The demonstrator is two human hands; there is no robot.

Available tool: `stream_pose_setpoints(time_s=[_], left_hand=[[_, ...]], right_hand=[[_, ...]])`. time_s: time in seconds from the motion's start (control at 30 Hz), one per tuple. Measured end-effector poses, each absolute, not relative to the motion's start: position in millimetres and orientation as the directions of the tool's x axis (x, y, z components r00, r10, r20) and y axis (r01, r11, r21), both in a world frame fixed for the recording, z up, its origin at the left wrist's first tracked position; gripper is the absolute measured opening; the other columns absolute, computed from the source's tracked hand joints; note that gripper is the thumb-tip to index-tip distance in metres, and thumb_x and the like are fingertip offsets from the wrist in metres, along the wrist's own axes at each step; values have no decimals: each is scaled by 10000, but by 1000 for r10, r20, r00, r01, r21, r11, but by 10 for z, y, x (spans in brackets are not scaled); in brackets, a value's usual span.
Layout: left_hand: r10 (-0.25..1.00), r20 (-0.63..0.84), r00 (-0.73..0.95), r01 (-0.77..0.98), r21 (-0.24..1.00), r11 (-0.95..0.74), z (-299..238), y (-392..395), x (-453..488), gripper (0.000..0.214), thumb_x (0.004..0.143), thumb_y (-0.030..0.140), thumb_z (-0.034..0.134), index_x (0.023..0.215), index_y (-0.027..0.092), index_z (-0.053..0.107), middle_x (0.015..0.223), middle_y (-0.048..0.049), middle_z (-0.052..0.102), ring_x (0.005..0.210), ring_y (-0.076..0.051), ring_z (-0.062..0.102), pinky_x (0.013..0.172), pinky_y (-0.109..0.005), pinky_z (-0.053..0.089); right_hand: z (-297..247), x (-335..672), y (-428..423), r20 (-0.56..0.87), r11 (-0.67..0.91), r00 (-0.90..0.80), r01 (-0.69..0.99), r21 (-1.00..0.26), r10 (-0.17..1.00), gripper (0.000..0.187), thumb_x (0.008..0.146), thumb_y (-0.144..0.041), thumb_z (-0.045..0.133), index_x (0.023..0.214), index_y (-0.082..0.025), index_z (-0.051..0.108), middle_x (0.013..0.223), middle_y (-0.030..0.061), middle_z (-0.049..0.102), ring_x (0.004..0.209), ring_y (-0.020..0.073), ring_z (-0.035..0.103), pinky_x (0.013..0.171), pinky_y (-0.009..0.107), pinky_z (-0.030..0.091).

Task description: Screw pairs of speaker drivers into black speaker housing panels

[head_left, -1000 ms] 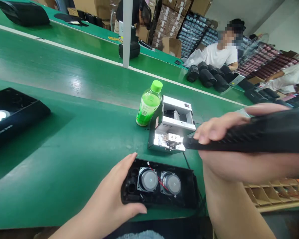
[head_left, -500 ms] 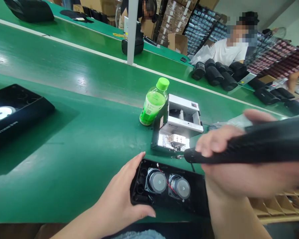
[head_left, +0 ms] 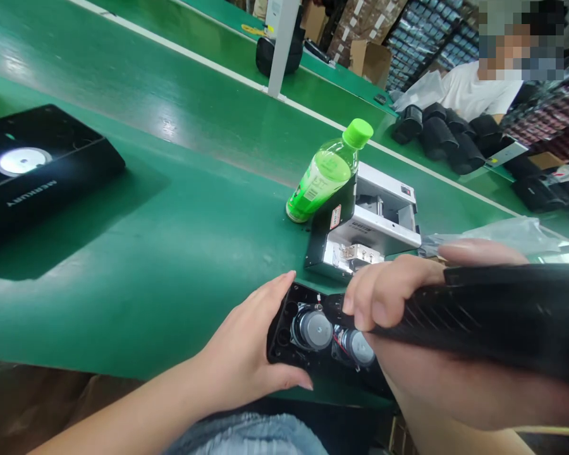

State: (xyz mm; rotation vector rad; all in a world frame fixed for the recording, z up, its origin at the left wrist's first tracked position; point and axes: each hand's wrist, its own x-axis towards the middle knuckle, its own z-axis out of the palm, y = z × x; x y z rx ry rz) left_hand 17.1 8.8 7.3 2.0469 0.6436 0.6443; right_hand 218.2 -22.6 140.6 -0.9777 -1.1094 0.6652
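A black speaker housing [head_left: 329, 365] lies at the table's near edge, its inside facing up. Two round grey speaker drivers [head_left: 317, 330] sit in it, with a thin red wire [head_left: 340, 341] between them. My left hand [head_left: 246, 338] is wrapped around the housing's left end, thumb on the near side and fingers on the far side. In my right hand [head_left: 436, 379] is a black electric screwdriver [head_left: 493, 303], pointing left. Its tip is at the housing's far edge, beside the left driver; the bit end is hard to make out. The hand and tool cover the housing's right part.
Just beyond stands a silver-and-black screw feeder [head_left: 384, 230], with a green-capped bottle [head_left: 325, 174] beside it. A black "MERKURY" speaker cabinet [head_left: 76, 183] lies at left. Plastic bags [head_left: 497, 234] are at right. Across the green bench [head_left: 194, 208], a person [head_left: 478, 88] sits behind several black speakers [head_left: 439, 139].
My right hand brought the screwdriver from beside the screw feeder left and nearer, onto the housing's far edge. My left hand keeps its hold. The view has shifted.
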Motion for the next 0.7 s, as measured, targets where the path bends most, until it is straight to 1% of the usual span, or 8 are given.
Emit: stream_pose_setpoints(time_s=[0.1, 0.17, 0.3, 0.37, 0.5, 0.63, 0.7], left_hand=[[646, 215, 732, 184, 851, -492, 72, 102, 179, 1306, 803, 791, 851, 1754, 432, 32, 1776, -164, 402, 1605, -435, 452, 1243, -732, 471], [649, 221, 728, 181, 851, -493, 73, 106, 180, 1305, 803, 794, 849, 1756, 426, 37, 1772, -169, 409, 1601, -434, 458, 1241, -726, 478], [649, 231, 725, 169, 853, -493, 55, 105, 177, 1304, 806, 790, 850, 1761, 424, 41, 1776, -159, 405, 1608, -428, 450, 1252, -708, 476], [652, 234, 722, 163, 857, -489, 32, 101, 179, 1300, 805, 791, 851, 1765, 417, 58, 1778, -149, 406, 1609, -429, 447, 1259, -704, 470], [660, 245, 710, 146, 866, -479, -11, 88, 187, 1296, 800, 794, 854, 1773, 387, 99, 1781, -143, 402, 1615, -427, 437, 1276, -682, 460], [656, 251, 712, 134, 868, -477, -13, 82, 185, 1291, 809, 799, 842, 1774, 386, 90, 1785, -134, 398, 1618, -407, 438, 1287, -663, 454], [658, 248, 711, 139, 867, -478, -9, 84, 183, 1287, 810, 806, 836, 1773, 385, 92, 1785, -133, 400, 1618, -400, 441, 1287, -660, 456]], right_hand=[[1344, 2177, -193, 376, 407, 352, -16, -913, 857, 520, 891, -745, 749, 1138, -288, 785, 700, 25, 758, 517, 274, 681, 596, 495, 600], [1330, 2197, -198, 368, 398, 355, -13, -917, 859, 507, 868, -738, 781, 1117, -296, 792, 688, 19, 751, 505, 269, 669, 596, 487, 591], [1313, 2231, -199, 311, 335, 313, -24, -942, 897, 474, 832, -686, 848, 1132, -323, 789, 720, 25, 771, 538, 295, 687, 605, 505, 590], [1293, 2217, -178, 318, 344, 348, -13, -939, 882, 491, 826, -697, 847, 1135, -319, 789, 719, 22, 772, 526, 292, 679, 582, 495, 580], [1271, 2180, -124, 354, 384, 409, 12, -923, 841, 534, 820, -764, 807, 1074, -294, 795, 662, 12, 750, 464, 262, 640, 526, 455, 554], [1300, 2219, -121, 290, 322, 325, -51, -945, 900, 506, 785, -698, 881, 1094, -307, 790, 716, 36, 789, 514, 300, 682, 563, 513, 605], [1308, 2242, -139, 291, 321, 307, -52, -946, 906, 487, 792, -672, 890, 1107, -314, 791, 721, 36, 790, 528, 301, 688, 594, 527, 618]])
